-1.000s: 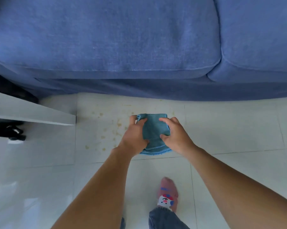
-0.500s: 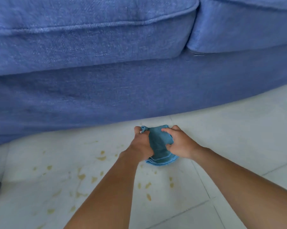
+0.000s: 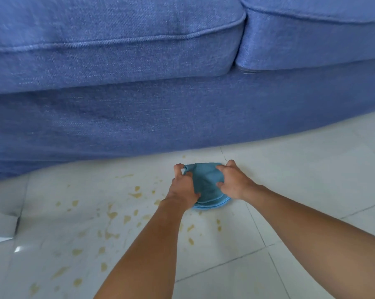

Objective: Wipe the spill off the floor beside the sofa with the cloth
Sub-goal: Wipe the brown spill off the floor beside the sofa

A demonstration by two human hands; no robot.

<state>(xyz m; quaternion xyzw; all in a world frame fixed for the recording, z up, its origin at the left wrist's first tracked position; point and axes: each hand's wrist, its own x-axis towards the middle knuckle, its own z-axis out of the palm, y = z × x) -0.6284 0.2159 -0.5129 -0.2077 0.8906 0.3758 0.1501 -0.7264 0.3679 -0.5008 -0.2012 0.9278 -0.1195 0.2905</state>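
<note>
So far: the wiping looks like it has only just begun, maybe not even that.
Arms: both bare arms reach forward from the bottom of the view, out to the cloth.
Spill near the arms: lots of small yellow-brown drops point(image 3: 109, 234) sit on the white floor point(image 3: 300, 190), under the left arm and off to its left side. They look wet and untouched.
Spill close to the hands: a few more drops point(image 3: 137, 194) lie just left of the left hand, and some point(image 3: 190, 228) lie just behind the cloth, between the two arms.
Left hand: the left hand point(image 3: 183, 188) is curled and grips the left edge of the cloth, fingers bent over the top.
Right hand: the right hand point(image 3: 234, 182) is curled too and grips the right edge, fingertips pressing down into it.
Cloth: the blue cloth point(image 3: 206, 182) is folded into a thick pad between the two hands. It seems to rest on the floor, but I cannot tell how hard it is pushed down.
Past the hands: one tiny drop point(image 3: 184, 156) sits just beyond the cloth, and the blue sofa point(image 3: 139, 117) stands right behind that.
Done: the cloth is down by the spill and held ready.
Left to do: nearly all the drops still need wiping, mostly to the left of the hands and back toward the body.
</note>
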